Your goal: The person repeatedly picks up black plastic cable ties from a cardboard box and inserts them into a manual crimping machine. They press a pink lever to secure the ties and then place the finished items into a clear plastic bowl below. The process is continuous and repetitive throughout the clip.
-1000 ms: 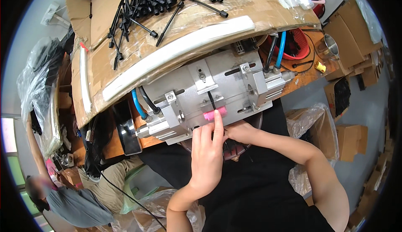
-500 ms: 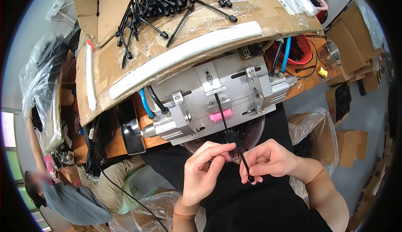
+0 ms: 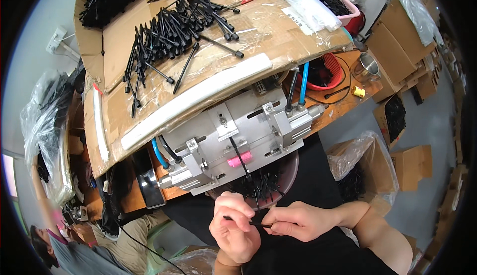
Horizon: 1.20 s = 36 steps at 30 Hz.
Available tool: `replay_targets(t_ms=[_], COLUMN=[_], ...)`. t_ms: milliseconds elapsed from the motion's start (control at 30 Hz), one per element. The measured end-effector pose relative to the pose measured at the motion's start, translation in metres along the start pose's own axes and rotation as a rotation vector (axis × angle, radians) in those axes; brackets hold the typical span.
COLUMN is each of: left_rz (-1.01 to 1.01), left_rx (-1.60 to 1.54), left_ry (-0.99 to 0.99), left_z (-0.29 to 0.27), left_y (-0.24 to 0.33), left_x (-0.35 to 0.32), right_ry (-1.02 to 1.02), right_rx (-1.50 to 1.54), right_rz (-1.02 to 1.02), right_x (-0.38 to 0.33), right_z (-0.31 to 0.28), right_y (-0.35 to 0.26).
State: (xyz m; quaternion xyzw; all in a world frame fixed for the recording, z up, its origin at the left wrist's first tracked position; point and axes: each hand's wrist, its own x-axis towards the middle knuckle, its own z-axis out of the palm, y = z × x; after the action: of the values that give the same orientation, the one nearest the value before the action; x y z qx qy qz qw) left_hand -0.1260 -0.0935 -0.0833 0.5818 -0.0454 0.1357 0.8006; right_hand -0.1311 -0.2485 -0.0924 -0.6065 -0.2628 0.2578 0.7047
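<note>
My right hand (image 3: 302, 221) is closed in a pinch on a thin black rod (image 3: 259, 225), which lies crosswise between my hands. My left hand (image 3: 233, 228) is curled round the other end of this rod, its fingers partly hiding it. Just beyond them, a second black rod (image 3: 237, 151) sits in the metal fixture (image 3: 256, 131) and points down toward my hands. Beside that rod a pink cylinder (image 3: 240, 159) is mounted on the plate. Under the fixture's near edge stands a pinkish bowl (image 3: 294, 173) with several black rods in it.
A cardboard sheet (image 3: 144, 88) above the fixture bears a heap of black rods (image 3: 171, 31). A red basket (image 3: 340, 71), a metal cup (image 3: 366, 65) and a yellow piece (image 3: 358, 91) are at the right. Another person (image 3: 89, 250) sits at lower left. Boxes (image 3: 412, 165) stand on the floor.
The rod in my hands has turned from steeply slanted to nearly level. My left fingers have curled in around it. The whole view has shifted, so the fixture appears lower and further left.
</note>
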Motion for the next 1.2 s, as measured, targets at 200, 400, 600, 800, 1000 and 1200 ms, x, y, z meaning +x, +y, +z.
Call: replay_targets(t_ms=[200,400,600,800,1000,1200], left_rz=[0.519,0.142,-0.001,0.192,0.552,0.255], left_rx=[-0.670,0.737,0.543,1.011,1.667,1.648], left_ry=[0.271,-0.665,-0.670,-0.933,-1.080,-0.358], left_z=[-0.071,-0.013,0.006,-0.022,-0.115,-0.157], left_y=[0.033,-0.004,-0.053,-0.150,-0.267,-0.307], left_x=[0.049,0.022,-0.006,-0.055,-0.030,0.066], right_ry=[-0.356,0.438,0.547,1.136,1.062,0.988], right_rx=[0.066,0.219,-0.228,-0.838,-1.556,-1.637], right_rz=[0.202,0.049,-0.155,-0.175,-0.097,0.159], right_x=[-0.012,-0.026,-0.033,-0.037,-0.004,0.031], right_z=[0.003,-0.021,-0.040,-0.110,-0.241,-0.264], right_y=[0.025,0.027,0.024,0.020,0.024,0.025])
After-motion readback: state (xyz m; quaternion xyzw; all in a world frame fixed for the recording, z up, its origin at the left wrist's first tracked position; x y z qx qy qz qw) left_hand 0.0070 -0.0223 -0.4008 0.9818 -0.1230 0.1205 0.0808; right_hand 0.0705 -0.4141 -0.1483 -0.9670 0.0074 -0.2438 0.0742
